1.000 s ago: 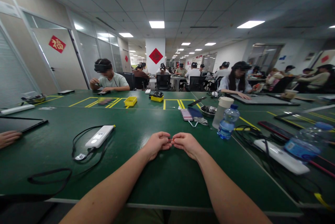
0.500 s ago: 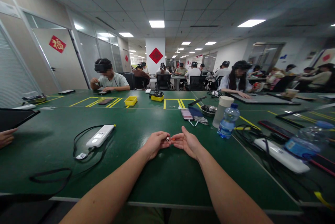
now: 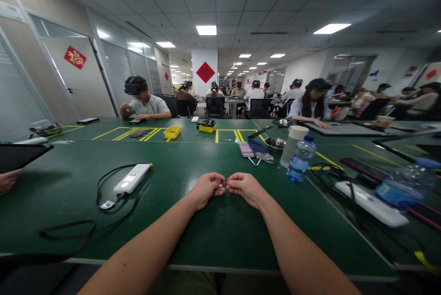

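My left hand (image 3: 206, 189) is closed in a pinch on a small red and white piece (image 3: 221, 184), too small to name. Close beside it, my right hand (image 3: 246, 188) pinches a tiny orange piece (image 3: 228, 183), mostly covered by the fingers. The fingertips of both hands nearly meet above the green table (image 3: 223, 230), a narrow gap between them. My forearms reach in from the near edge.
Left of my hands lies a white power bank (image 3: 132, 178) with a black cable. To the right stand a water bottle (image 3: 301, 159) and a pale tumbler (image 3: 292, 145). Yellow trays (image 3: 172, 133) sit farther back. Another person's hand (image 3: 9, 181) holds a dark tablet at far left.
My right hand's fingers have curled from a spread pose into a pinch on the orange piece. In my left hand the small piece has turned, showing red.
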### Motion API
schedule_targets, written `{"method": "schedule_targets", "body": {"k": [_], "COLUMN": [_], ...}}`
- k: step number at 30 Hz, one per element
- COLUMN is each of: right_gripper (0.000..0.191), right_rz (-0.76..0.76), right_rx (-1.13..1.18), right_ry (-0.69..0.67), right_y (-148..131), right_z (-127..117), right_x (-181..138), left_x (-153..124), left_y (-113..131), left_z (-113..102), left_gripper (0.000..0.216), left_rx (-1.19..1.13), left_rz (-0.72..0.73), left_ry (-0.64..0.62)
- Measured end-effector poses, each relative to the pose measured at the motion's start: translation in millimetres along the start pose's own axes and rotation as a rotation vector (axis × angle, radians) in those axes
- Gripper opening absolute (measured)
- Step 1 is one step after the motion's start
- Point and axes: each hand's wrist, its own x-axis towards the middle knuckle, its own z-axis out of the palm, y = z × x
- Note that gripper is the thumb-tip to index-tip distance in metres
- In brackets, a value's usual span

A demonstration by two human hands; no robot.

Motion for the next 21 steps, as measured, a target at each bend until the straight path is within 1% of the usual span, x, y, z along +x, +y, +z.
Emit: {"method": "schedule_targets", "body": {"k": [2, 6, 9, 14, 18, 21], "right_gripper": [0.016, 0.019, 0.012, 0.016, 0.02, 0.021], "right_rz": [0.015, 0.027, 0.015, -0.03, -0.062, -0.043], "right_rx": [0.044, 0.109, 0.067, 0.012, -0.019, -0.001], "right_ry": [-0.017, -0.046, -0.016, 0.0, -0.001, -0.013], "right_y": [-0.9, -3.6, -4.2, -1.6, 0.2, 0.6], "right_z": [-0.3, -0.7, 0.2, 1.5, 0.4, -0.3], "right_x": [0.2, -0.3, -1.4, -2.1, -1.3, -0.7], "left_x": [0.1, 0.8, 0.5, -1.7, -2.1, -1.3], "left_y": [0.4, 0.9, 0.5, 0.8, 0.5, -0.8], "left_z": [0.4, 0.4, 0.1, 1.3, 2.0, 1.9], "left_gripper": [0.022, 0.021, 0.024, 0.03, 0.022, 0.021], "left_rx": [-0.008, -0.037, -0.047, -0.037, -0.044, -0.04], "left_rz": [-0.002, -0.012, 0.02, 0.036, 0.02, 0.024], "left_ry": [0.005, 0.009, -0.01, -0.04, -0.028, -0.033]}}
